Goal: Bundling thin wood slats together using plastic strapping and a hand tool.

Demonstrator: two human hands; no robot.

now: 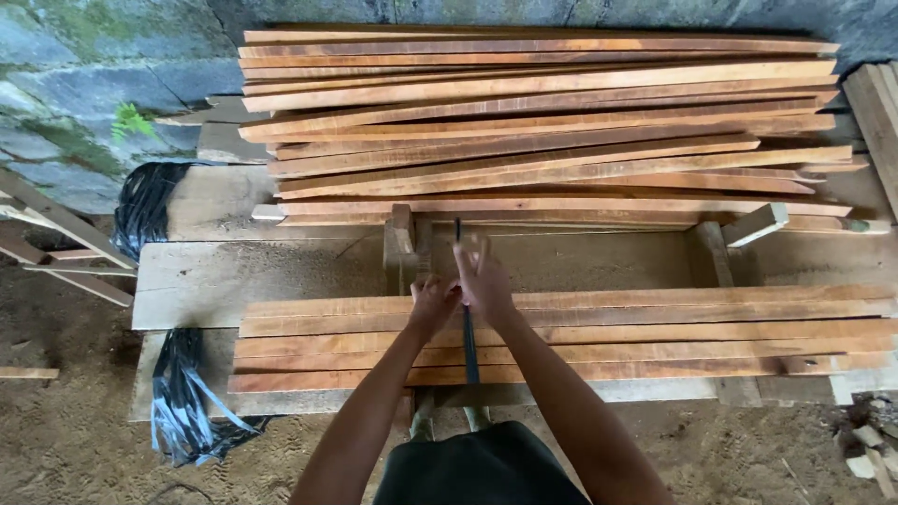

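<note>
1. Rough stone wall (pixel 84 84), patched with moss and a small green fern (pixel 131 120), backs the scene; below lies sawdust-strewn dirt floor (pixel 65 440).
2. A low plank workbench (pixel 215 276) spans the middle, its far right end cut off by the frame edge.
3. On the bench's near side lies a flat layer of long reddish wooden slats (pixel 655 332), side by side and running left to right.
4. Behind them, against the wall, a bigger heap of the same slats (pixel 543 122) is piled loosely, some fanned at slight angles; how many lie underneath cannot be told.
5. The left hand (pixel 432 304) and right hand (pixel 484 281) meet over the near slats, at their far edge, close together and touching or nearly so.
6. A thin dark strap (pixel 470 351) runs straight across the near slats toward the person, and a short length rises above the hands. Both hands are closed around it, though the fingers are turned away and blurred, so the exact hold is hard to make out.
7. The strap's lower end disappears under the bench edge, behind dark clothing (pixel 477 468).
8. More black strapping (pixel 182 402) hangs in a loose bundle at the bench's left end, with another clump (pixel 145 206) behind it.
9. Timber offcuts (pixel 870 440) lie at lower right, partly cut off.
</note>
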